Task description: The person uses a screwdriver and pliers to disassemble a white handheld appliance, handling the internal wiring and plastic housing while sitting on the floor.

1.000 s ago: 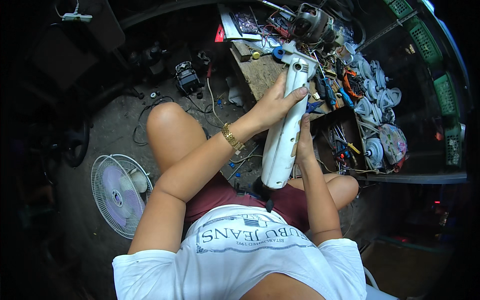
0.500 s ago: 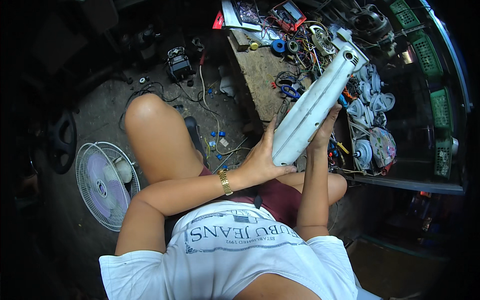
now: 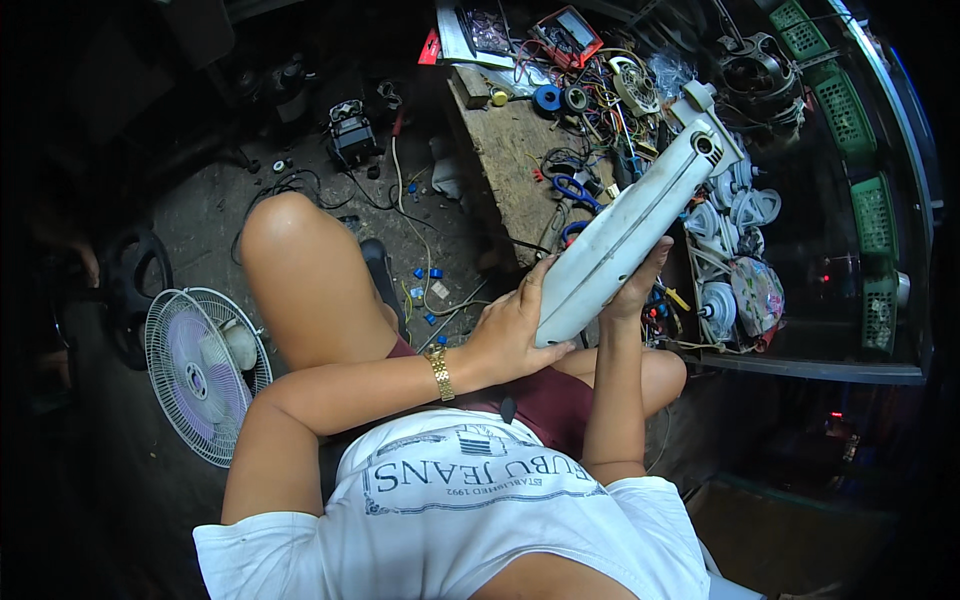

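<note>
Both my hands hold a long white plastic casing (image 3: 625,235), scuffed, with a seam along its length. It slants up to the right, and its far end has a round dark slotted opening and a squarish block. At the near end, my left hand (image 3: 508,335), below a gold-coloured wristwatch, grips the left side with fingers bent round it. My right hand (image 3: 635,285) supports the right side from below, its fingers partly hidden by the casing. The near end sits just above my lap.
A wooden bench (image 3: 515,150) carries tangled wires, a red-framed meter (image 3: 567,38) and blue-handled pliers (image 3: 575,192). White plastic gear-like parts (image 3: 715,220) and green baskets (image 3: 845,110) lie to the right. On the floor are a caged fan (image 3: 200,375), a motor (image 3: 352,132) and cables.
The casing has shifted slightly left and tilted a little more to the right, both hands moving with it. My view has shifted slightly too. The grip looks the same.
</note>
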The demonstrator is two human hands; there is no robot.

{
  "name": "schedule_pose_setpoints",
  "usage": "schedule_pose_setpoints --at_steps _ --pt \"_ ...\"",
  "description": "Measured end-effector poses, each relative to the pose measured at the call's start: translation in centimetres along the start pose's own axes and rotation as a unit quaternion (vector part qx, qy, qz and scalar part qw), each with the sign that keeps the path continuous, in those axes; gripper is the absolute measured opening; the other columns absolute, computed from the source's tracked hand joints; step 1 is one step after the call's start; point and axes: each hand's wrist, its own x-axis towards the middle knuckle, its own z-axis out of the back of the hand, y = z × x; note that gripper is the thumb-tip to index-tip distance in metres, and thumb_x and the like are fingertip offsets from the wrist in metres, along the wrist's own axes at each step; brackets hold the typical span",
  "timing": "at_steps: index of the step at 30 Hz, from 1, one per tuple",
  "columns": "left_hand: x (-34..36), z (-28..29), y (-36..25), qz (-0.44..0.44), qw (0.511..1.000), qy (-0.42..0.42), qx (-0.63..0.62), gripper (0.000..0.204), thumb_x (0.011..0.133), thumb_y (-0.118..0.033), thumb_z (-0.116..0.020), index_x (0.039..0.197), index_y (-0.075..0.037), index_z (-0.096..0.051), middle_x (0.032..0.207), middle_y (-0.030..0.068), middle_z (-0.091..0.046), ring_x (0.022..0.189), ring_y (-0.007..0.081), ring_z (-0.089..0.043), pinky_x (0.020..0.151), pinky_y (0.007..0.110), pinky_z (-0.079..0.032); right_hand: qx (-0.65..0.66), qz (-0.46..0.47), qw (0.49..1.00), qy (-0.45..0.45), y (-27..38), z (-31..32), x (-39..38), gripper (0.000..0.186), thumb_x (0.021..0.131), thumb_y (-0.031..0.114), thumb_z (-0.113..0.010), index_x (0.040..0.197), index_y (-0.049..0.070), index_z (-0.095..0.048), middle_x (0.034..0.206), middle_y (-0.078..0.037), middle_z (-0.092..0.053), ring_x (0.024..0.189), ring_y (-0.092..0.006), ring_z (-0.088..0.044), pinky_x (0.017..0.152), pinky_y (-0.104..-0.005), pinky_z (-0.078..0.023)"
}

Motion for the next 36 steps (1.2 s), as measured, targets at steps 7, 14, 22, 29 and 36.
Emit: schedule_pose_setpoints --at_steps 7,14,22,29,36 --pt "0.2 0.8 0.1 -0.105 0.993 -0.034 0.039 0.105 0.074 -0.04 -0.073 0.146 0.001 -0.009 0.145 0.0308 -0.025 0.136 0.041 -0.027 0.11 0.044 -0.026 0.105 -0.004 0.994 -0.02 0.5 -0.9 -0.7 0.082 0.085 0.074 -0.035 0.127 0.004 -0.044 0.103 -0.013 -0.059 0.084 -0.0258 -0.064 0.071 -0.0421 -0.057" --pt "6.8 4.0 -1.6 -0.1 0.964 0.051 -0.239 0.098 0.083 -0.056 -0.061 0.147 0.002 -0.015 0.148 0.0252 -0.025 0.141 0.0327 -0.021 0.114 0.04 -0.016 0.127 -0.021 0.991 0.04 -0.1 -1.6 -2.7 0.085 0.087 0.074 -0.032 0.13 0.002 -0.042 0.109 -0.011 -0.057 0.093 -0.0224 -0.06 0.078 -0.0338 -0.052" --pt "6.6 3.0 3.6 0.086 0.932 0.122 -0.332 0.085 0.076 -0.037 -0.078 0.138 0.0 -0.034 0.125 0.0118 -0.051 0.117 0.0188 -0.049 0.102 0.032 -0.038 0.155 -0.231 0.955 0.105 -5.8 -0.6 -4.7 0.083 0.087 0.072 -0.035 0.135 0.004 -0.04 0.112 -0.012 -0.058 0.098 -0.0212 -0.062 0.082 -0.035 -0.055" --pt "5.3 1.4 8.3 0.167 0.922 0.076 -0.34 0.082 0.08 -0.041 -0.074 0.137 0.001 -0.033 0.121 0.012 -0.053 0.115 0.019 -0.051 0.098 0.031 -0.042 0.15 -0.251 0.951 0.106 -11.0 -0.4 -4.1 0.073 0.093 0.066 -0.03 0.128 0.005 -0.048 0.098 -0.008 -0.063 0.086 -0.0156 -0.064 0.072 -0.0284 -0.055" --pt "6.4 0.2 8.9 0.195 0.919 0.093 -0.329 0.079 0.081 -0.046 -0.071 0.134 0.001 -0.036 0.118 0.0123 -0.055 0.108 0.0175 -0.055 0.092 0.03 -0.046 0.085 -0.292 0.951 0.06 -9.9 1.1 -3.9 0.079 0.089 0.07 -0.034 0.13 0.004 -0.048 0.106 -0.01 -0.062 0.093 -0.0157 -0.062 0.076 -0.0283 -0.053"
